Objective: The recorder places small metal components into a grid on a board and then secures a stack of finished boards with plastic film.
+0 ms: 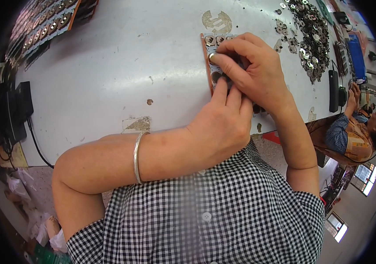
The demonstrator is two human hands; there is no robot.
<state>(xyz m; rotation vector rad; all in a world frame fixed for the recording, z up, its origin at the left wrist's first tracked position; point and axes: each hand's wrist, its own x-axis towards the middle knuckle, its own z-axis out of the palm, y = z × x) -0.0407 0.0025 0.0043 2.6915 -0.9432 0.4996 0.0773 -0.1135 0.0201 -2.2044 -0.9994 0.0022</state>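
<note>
A panel of small circuit boards [207, 66] with an orange-brown edge lies on the table in front of me, largely covered by my hands. Round metal parts show in rows along it. My right hand [258, 66] reaches over the panel, thumb and index finger pinched on a small shiny round metal disc [212, 57] at its left side. Just nearer to me, my left hand [221, 123] rests with fingers extended and their tips against the panel. Beneath its fingertips a dark round spot [216, 76] shows in part. A silver bangle [137, 158] circles my left wrist.
A heap of loose silver and dark metal pieces [313, 44] lies at the far right. Stacked panels with round parts [49, 26] stand at the far left. Black boxes with cables [23, 105] sit at the left edge. Another person [355, 136] works at the right.
</note>
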